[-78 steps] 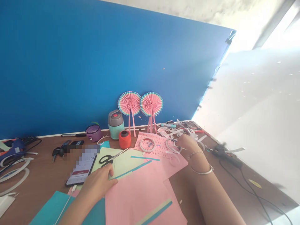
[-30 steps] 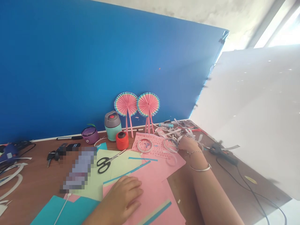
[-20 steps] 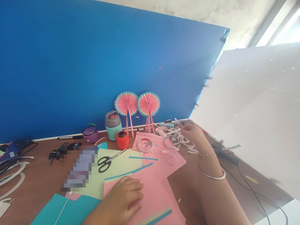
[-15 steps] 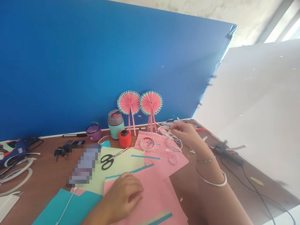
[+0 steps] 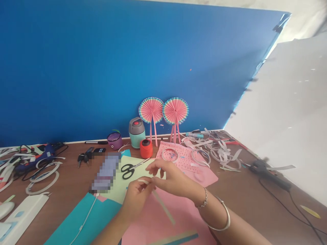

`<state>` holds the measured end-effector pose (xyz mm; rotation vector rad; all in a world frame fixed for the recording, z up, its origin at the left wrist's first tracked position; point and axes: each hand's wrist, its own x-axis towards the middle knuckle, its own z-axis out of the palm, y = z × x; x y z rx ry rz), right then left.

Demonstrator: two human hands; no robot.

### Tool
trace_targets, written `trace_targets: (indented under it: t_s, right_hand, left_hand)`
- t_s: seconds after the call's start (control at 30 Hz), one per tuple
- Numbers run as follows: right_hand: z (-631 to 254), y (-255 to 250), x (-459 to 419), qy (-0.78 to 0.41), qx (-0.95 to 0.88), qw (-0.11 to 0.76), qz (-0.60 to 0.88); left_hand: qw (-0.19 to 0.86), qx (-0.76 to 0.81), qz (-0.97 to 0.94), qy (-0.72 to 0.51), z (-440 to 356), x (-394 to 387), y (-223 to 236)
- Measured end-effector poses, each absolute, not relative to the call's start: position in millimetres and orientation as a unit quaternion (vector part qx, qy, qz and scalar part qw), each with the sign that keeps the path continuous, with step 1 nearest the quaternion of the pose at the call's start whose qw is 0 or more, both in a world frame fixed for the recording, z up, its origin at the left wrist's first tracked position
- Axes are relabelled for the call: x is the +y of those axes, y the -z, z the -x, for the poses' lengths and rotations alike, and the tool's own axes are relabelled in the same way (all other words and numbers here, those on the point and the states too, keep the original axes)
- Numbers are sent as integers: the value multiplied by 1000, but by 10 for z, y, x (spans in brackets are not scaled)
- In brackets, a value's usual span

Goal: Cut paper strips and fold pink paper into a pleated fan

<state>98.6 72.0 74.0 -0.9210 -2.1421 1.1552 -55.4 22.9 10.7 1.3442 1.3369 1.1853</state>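
My left hand (image 5: 139,197) is closed on a thin pale strip (image 5: 165,207), pinched between thumb and fingers. The strip's long end slants down to the right over a pink paper sheet (image 5: 163,221). Right beside it, my right hand (image 5: 167,177) arches over the left fingertips, its fingers curved and apart from the thumb; whether its thumb touches the strip I cannot tell. Black-handled scissors (image 5: 129,170) lie on pale green paper (image 5: 114,190) just beyond the hands. A strip with a blue edge (image 5: 178,238) rests on the pink sheet near me.
Two pink pleated paper fans (image 5: 152,110) stand against the blue board, by a teal flask (image 5: 137,134) and red thread spool (image 5: 146,149). Curled white strips (image 5: 224,153) pile at right, near a black glue gun (image 5: 270,173) and its cord. A phone (image 5: 106,173) lies left.
My right hand has come from the white strips at right to my left hand. The left hand has lifted off the pink paper and now grips a pale strip. The view has turned left.
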Motion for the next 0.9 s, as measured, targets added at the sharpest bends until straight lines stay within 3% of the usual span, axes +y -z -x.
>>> trace_targets:
  t_s: [0.07, 0.2, 0.3, 0.43, 0.6, 0.9]
  right_hand:
    - [-987, -679, 749, -466, -762, 257, 370]
    - [-985, -556, 792, -590, -698, 106, 393]
    - [-988, -521, 818, -586, -694, 62, 414]
    - [-1029, -540, 879, -557, -708, 79, 428]
    - [-1103, -547, 977, -533, -739, 135, 388]
    - [-1178, -586, 1009, -477, -780, 92, 395]
  left_hand:
    - [457, 542, -494, -503, 568, 235, -126]
    - [445, 541, -475, -533, 599, 236, -150]
    - [398, 547, -496, -545, 621, 246, -156]
    - [341, 583, -519, -523, 660, 271, -169]
    - [349, 617, -503, -495, 694, 296, -171]
    - [346, 595, -558, -463, 676, 319, -132]
